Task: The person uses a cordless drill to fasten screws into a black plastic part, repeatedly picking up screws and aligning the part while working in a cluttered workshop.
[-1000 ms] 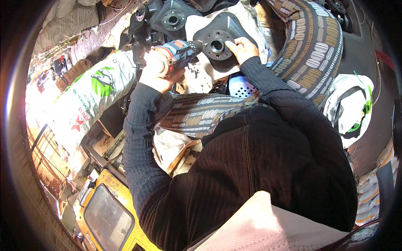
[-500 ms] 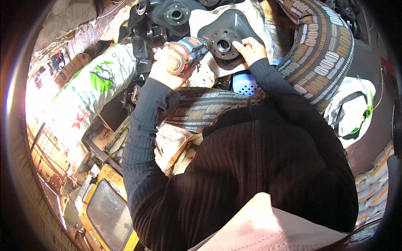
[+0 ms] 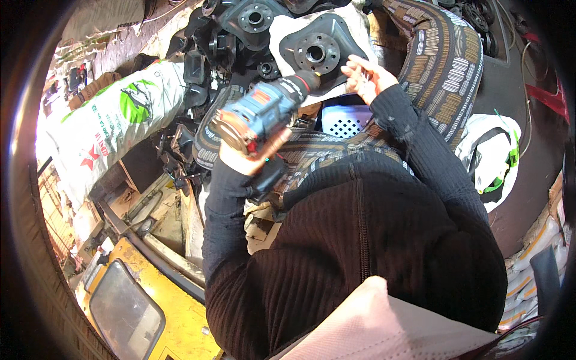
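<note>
My left hand (image 3: 264, 153) grips a blue cordless drill (image 3: 261, 111) with a dark, red-ringed chuck. The drill points up and right, its tip close to the lower edge of a black four-cornered part (image 3: 331, 36). That part has a round hub with a central hole and smaller holes around it, and it lies on white sacking (image 3: 282, 30). To the right of the hub, apart from it, my right hand (image 3: 373, 81) has its fingers drawn together. Something small may be between them, too fine to name.
A patterned cushioned ring (image 3: 444, 66) curves around my front. Similar black parts (image 3: 255, 19) pile up at the far left. A lilac perforated basket (image 3: 348, 122) sits in front of me. White-and-green sacks (image 3: 120, 114) lie left; a white bag (image 3: 489, 156) stands right; a yellow panel (image 3: 135, 300) is lower left.
The drill has drawn back toward me and now shows its whole body. My right hand has come off the hub, a little to the right and nearer.
</note>
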{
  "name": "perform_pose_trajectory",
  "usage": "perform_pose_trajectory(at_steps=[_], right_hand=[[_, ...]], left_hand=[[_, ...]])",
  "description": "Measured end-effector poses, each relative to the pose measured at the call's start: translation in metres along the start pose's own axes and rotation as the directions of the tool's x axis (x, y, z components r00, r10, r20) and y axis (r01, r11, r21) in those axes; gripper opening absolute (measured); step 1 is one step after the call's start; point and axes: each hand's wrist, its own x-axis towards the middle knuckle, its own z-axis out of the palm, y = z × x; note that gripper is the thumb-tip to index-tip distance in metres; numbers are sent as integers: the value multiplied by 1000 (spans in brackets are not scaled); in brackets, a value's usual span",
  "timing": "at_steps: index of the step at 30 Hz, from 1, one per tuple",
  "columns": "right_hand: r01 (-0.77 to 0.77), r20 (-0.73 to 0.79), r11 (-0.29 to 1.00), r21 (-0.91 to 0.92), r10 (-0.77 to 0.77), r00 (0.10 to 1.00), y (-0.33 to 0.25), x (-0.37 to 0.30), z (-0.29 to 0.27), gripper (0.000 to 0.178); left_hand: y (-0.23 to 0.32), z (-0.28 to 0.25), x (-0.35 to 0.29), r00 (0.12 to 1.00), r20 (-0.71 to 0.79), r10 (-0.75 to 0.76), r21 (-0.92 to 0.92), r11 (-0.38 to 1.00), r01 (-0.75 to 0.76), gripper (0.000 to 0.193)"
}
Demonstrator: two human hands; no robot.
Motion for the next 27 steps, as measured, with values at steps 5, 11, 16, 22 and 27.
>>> perform_pose_trajectory(at_steps=[5,11,16,22,27], right_hand=[[-139,260,969,206,83,962,10,-15,5,36],[-37,116,959,281,5,993,13,-8,16,34],[-119,270,940,319,30,962,14,-5,16,33],[-34,166,996,-82,48,985,17,-19,19,29],[-68,150,991,-114,85,985,17,-24,24,25]], left_hand=[[-1,23,-18,986,94,137,65,988,-143,54],[5,28,-15,937,201,288,223,918,-329,47],[9,31,-14,970,91,226,136,962,-237,45],[0,17,-12,994,99,55,135,988,-68,44],[-1,8,-11,995,96,28,64,997,-34,41]])
